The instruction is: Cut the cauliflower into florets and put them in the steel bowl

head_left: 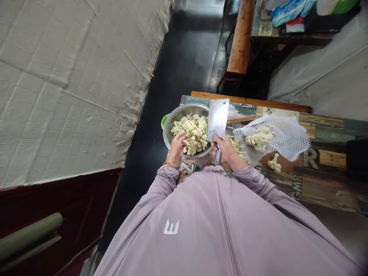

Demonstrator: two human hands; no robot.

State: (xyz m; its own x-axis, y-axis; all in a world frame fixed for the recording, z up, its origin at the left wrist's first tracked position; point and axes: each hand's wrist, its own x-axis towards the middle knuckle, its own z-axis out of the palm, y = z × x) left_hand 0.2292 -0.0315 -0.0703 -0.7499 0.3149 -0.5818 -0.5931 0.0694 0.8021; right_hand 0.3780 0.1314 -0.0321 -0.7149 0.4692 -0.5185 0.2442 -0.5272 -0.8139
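My right hand (227, 150) is closed round the handle of a cleaver (217, 119), whose broad blade stands upright over the edge of a metal bowl (172, 120). The bowl holds several cut cauliflower florets (194, 132). My left hand (178, 146) rests at the bowl's near rim, its fingers curled over the florets; whether it grips one is unclear. To the right, a bigger cauliflower piece (258, 138) lies on a white mesh net (287, 138), and a small floret (274, 164) lies on the table just below the net.
The wooden table (324, 180) carries printed letters and stretches to the right. A green object (164, 119) peeks out behind the bowl. A wooden bench (240, 42) and a cluttered dark table (287, 34) stand farther off. A whitewashed wall (71, 84) is on the left.
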